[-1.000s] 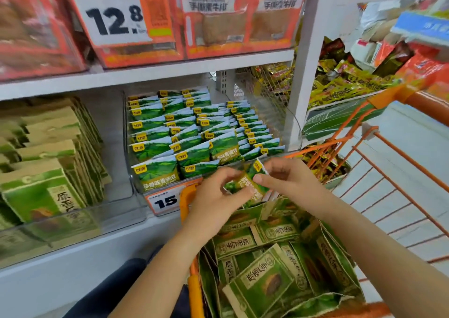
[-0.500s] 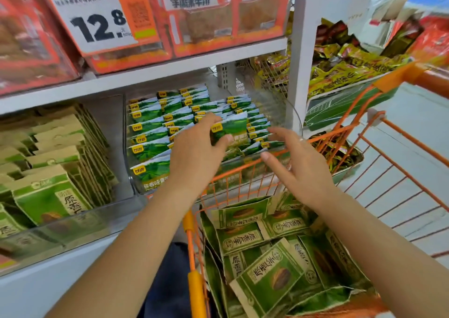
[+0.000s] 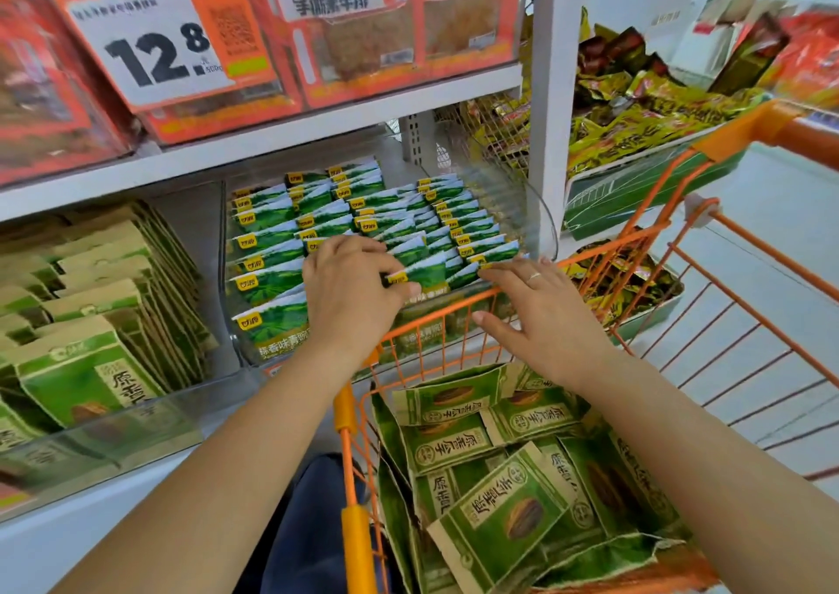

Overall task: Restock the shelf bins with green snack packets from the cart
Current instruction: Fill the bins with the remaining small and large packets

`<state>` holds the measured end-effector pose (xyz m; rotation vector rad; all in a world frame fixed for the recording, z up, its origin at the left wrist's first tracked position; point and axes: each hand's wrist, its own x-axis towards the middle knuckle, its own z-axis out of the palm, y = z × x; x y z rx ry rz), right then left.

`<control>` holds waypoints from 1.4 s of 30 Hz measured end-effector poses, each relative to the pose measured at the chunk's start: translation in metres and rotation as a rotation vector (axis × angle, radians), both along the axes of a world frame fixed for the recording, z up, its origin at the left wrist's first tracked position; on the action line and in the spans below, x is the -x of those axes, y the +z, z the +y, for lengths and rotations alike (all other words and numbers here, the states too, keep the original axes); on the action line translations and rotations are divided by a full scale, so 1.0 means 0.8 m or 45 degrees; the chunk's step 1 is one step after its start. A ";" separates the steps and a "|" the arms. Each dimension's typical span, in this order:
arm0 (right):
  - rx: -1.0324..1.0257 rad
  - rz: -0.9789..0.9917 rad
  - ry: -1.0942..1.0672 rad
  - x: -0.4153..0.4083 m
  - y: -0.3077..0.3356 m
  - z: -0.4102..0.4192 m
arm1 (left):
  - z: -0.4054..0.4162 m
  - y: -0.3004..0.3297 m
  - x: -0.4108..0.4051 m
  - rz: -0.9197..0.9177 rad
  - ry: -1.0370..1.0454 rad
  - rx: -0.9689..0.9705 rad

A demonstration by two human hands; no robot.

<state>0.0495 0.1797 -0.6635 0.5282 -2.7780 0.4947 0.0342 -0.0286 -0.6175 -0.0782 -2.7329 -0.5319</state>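
Two hands (image 3: 354,285) (image 3: 540,316) over cart rim (image 3: 436,316), reaching bin packets (image 3: 268,285)

reads "12.8" in heavy black digits on white price tag (image 3: 154,44) at 10 o'clock, with small print "500g" and a blurred qr code beside it. shows "手撕素牛排" on red packs (image 3: 345,17) at 12 o'clock. prints "原香" on green carton packs (image 3: 508,502) at 6 o'clock. ends in "蒜香味青豌" on front green snack packet (image 3: 272,325) near centre.
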 end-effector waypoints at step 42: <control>-0.823 -1.255 0.276 -0.074 -0.030 -0.035 | -0.032 -0.047 -0.142 -0.295 -0.605 -0.242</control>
